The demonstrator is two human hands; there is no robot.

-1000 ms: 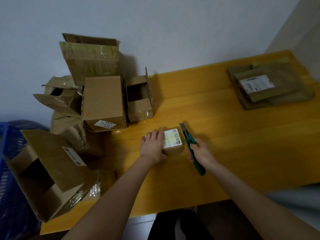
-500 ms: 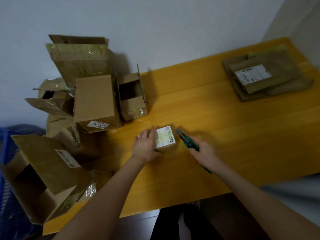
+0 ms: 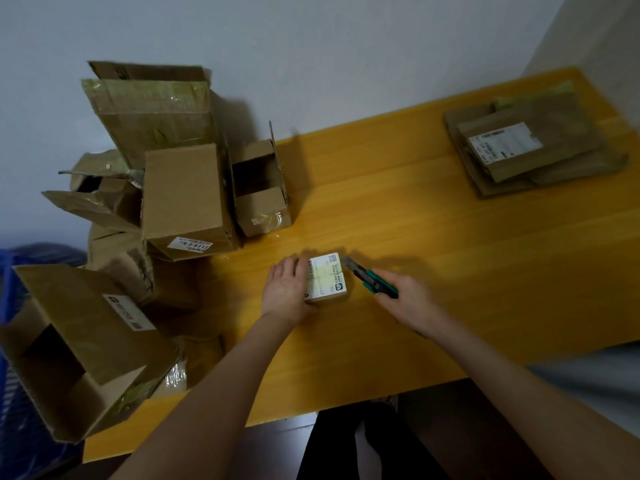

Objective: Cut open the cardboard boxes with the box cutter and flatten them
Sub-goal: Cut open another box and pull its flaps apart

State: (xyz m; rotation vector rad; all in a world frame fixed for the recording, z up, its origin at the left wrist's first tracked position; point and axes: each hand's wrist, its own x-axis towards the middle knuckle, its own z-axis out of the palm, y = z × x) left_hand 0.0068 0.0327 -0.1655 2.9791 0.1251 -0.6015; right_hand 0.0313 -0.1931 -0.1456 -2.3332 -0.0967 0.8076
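Note:
A small cardboard box [image 3: 329, 280] with a white label on top sits near the middle of the yellow wooden table [image 3: 433, 251]. My left hand [image 3: 286, 289] grips its left side and holds it down. My right hand [image 3: 403, 296] is shut on a green box cutter [image 3: 369, 279], whose blade tip points at the box's upper right corner, right beside it. A pile of several unflattened boxes [image 3: 183, 199] stands at the table's left end. Flattened boxes [image 3: 530, 147] lie stacked at the far right.
A large open box [image 3: 79, 348] lies on its side at the near left corner, overhanging the edge. A blue crate [image 3: 10, 341] is on the floor to the left. A white wall runs behind the table.
My right hand has turned the cutter from lying alongside the box's right side to pointing its blade at the upper right corner. My left hand stays on the box.

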